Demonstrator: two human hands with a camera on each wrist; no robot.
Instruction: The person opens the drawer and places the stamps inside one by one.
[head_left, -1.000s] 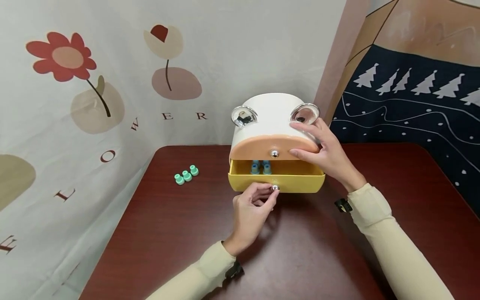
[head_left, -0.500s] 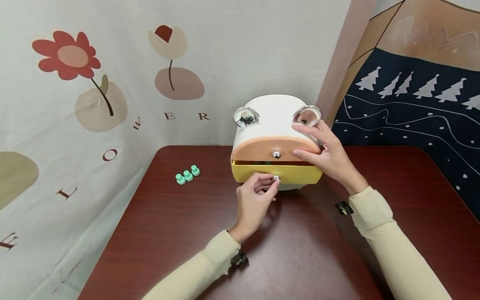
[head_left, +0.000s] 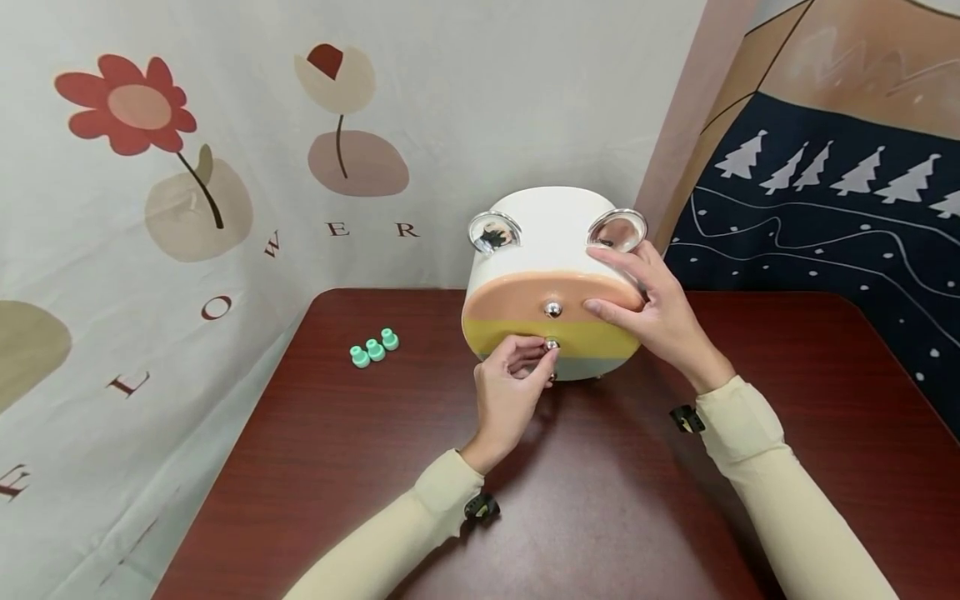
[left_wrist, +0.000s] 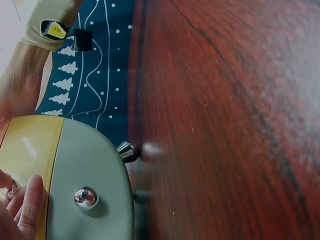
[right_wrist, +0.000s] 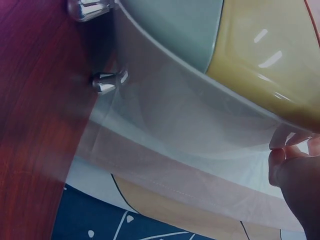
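A small rounded white drawer cabinet (head_left: 555, 221) stands at the back of the table, with orange, yellow and grey-green drawer fronts. All three drawers sit flush in it. My left hand (head_left: 508, 396) pinches the silver knob (head_left: 552, 343) of the yellow drawer (head_left: 592, 337) between thumb and fingers. At the cabinet's right side, my right hand (head_left: 660, 312) grips the body, its thumb on the orange drawer (head_left: 517, 297). In the left wrist view the lower knob (left_wrist: 86, 198) of the grey-green drawer (left_wrist: 95, 160) shows beside the left fingers (left_wrist: 33, 202).
Three small mint-green pegs (head_left: 375, 350) stand in a row on the dark red wooden table (head_left: 600, 500), left of the cabinet. Two round silver eye-like pieces (head_left: 495, 233) stick up from its top. Short silver feet (right_wrist: 106, 82) hold it off the table. Printed cloth hangs behind.
The yellow drawer, open a second ago with several blue pegs visible inside, has slid back in and is closed. My left hand moved forward with its knob; my right hand stayed on the cabinet.
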